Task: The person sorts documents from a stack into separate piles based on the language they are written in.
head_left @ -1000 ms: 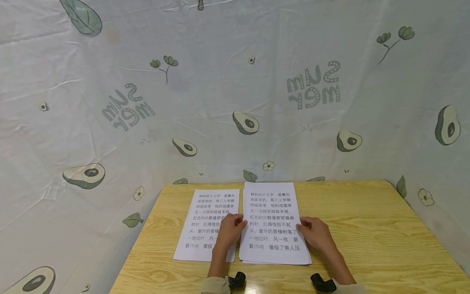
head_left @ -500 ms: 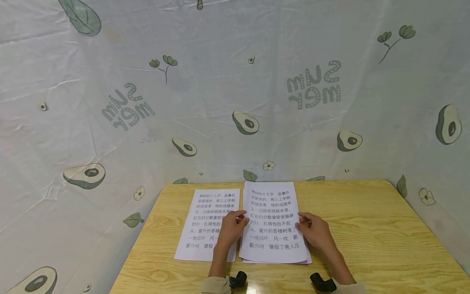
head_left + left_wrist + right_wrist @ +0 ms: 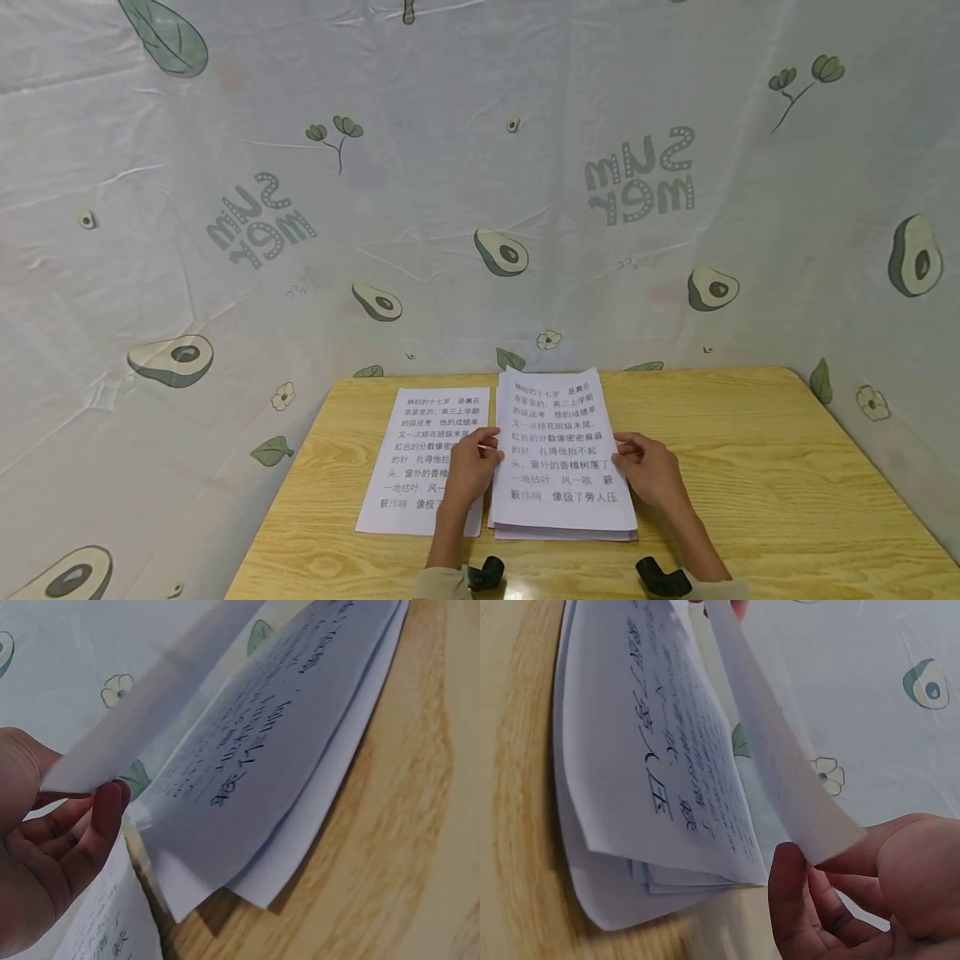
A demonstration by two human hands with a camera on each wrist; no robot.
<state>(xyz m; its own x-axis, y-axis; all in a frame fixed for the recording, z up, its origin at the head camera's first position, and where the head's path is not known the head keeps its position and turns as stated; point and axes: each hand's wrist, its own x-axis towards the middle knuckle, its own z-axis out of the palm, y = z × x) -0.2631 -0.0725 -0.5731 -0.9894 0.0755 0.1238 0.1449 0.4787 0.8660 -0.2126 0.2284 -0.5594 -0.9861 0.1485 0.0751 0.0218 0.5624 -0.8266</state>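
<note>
A printed sheet of paper (image 3: pixel 557 454) is held raised just over a stack of similar printed sheets (image 3: pixel 564 534). My left hand (image 3: pixel 469 471) pinches its left edge between thumb and fingers, and my right hand (image 3: pixel 651 473) pinches the right edge. Both wrist views show the lifted sheet (image 3: pixel 157 705) bowed and clear of the stack, whose top pages (image 3: pixel 660 742) curl and stand apart at the near end. Left of the stack lies another printed paper (image 3: pixel 420 433), partly covered by my left hand and forearm.
Everything lies on a wood-grain table (image 3: pixel 765 483). Behind it hangs a pale cloth (image 3: pixel 570 275) printed with avocados and leaves. A black angled piece (image 3: pixel 487 573) sits at my left wrist and a similar black piece (image 3: pixel 662 577) at my right.
The top sheet has come up off the stack between both hands and tilted slightly. Its lower edge has risen, uncovering more pages beneath. The left paper has stayed put.
</note>
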